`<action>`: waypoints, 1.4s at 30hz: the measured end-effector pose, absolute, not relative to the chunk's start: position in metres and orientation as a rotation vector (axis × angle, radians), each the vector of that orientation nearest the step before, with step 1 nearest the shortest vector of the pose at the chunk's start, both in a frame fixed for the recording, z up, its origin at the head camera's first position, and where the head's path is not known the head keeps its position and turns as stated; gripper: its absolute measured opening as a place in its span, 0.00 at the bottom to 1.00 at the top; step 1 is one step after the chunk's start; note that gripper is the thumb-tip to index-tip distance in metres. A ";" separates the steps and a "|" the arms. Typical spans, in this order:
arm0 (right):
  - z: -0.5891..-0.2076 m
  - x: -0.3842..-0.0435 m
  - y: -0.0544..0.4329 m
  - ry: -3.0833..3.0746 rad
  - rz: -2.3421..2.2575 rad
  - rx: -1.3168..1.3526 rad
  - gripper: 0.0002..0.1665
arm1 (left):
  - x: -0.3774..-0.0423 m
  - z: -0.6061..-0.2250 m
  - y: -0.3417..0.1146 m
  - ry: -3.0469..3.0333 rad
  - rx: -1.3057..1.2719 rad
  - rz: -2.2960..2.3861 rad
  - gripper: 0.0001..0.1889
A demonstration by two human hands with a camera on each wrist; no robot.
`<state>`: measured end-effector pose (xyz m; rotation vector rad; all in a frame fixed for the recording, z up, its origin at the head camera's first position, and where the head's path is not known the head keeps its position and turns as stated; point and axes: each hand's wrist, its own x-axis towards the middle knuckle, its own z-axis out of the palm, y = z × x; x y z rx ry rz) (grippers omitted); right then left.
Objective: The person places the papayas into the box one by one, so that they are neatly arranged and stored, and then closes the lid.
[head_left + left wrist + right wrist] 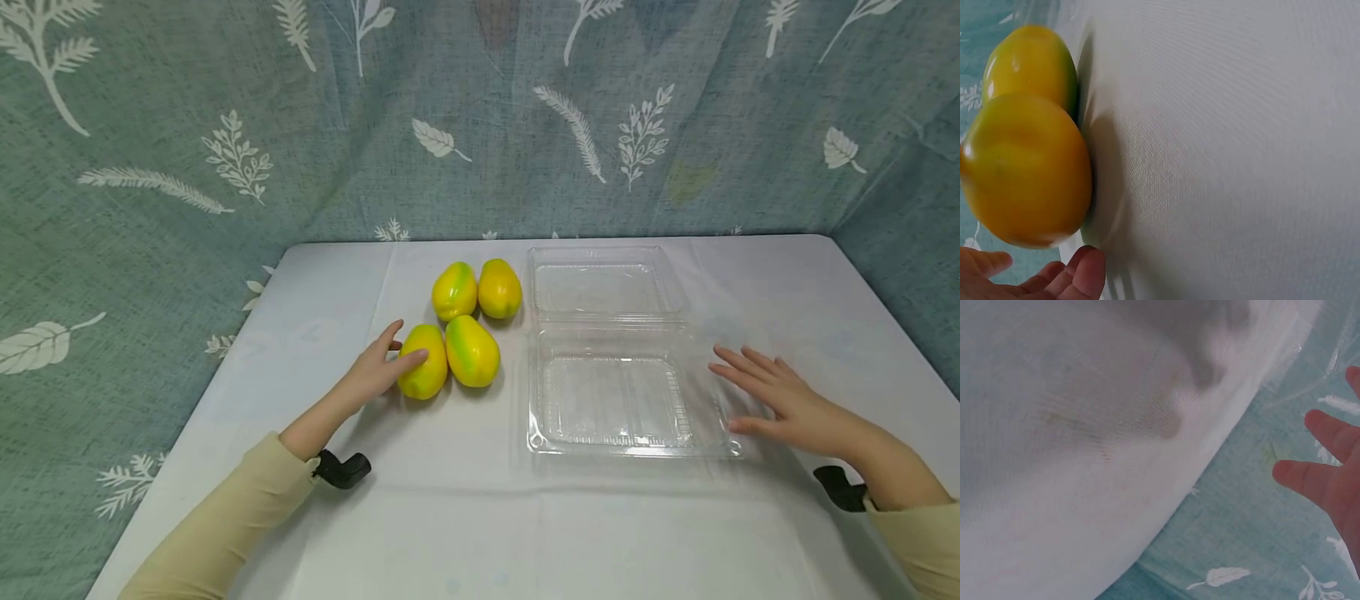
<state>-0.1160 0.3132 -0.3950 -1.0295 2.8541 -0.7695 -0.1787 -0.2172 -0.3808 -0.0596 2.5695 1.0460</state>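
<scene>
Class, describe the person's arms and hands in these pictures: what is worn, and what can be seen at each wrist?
The left sleeve and right sleeve are plain beige. A bent black piece juts out beside the left cuff, another beside the right. The left hand and right hand wear no gloves. No cables or markings are visible.
</scene>
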 end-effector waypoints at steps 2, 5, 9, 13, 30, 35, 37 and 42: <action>-0.395 -0.114 0.313 2.851 -0.777 -1.039 0.47 | -0.179 -0.380 -0.215 2.546 -0.076 1.063 0.48; -0.393 -0.111 0.312 2.843 -0.785 -1.039 0.46 | -0.179 -0.380 -0.213 2.516 -0.099 1.083 0.47; -0.392 -0.108 0.312 2.828 -0.810 -1.025 0.45 | -0.179 -0.381 -0.212 2.501 -0.113 1.079 0.46; -0.391 -0.107 0.312 2.816 -0.829 -1.023 0.45 | -0.180 -0.381 -0.211 2.498 -0.133 1.077 0.45; -0.390 -0.109 0.313 2.816 -0.854 -1.029 0.43 | -0.176 -0.381 -0.217 2.502 -0.122 1.209 0.39; -0.391 -0.108 0.313 2.825 -0.843 -1.022 0.44 | -0.174 -0.375 -0.221 2.527 -0.106 1.219 0.37; -0.391 -0.108 0.314 2.831 -0.833 -1.029 0.44 | -0.173 -0.373 -0.222 2.545 -0.100 1.225 0.37; -0.392 -0.110 0.312 2.837 -0.828 -1.052 0.44 | -0.169 -0.367 -0.228 2.593 -0.102 1.245 0.37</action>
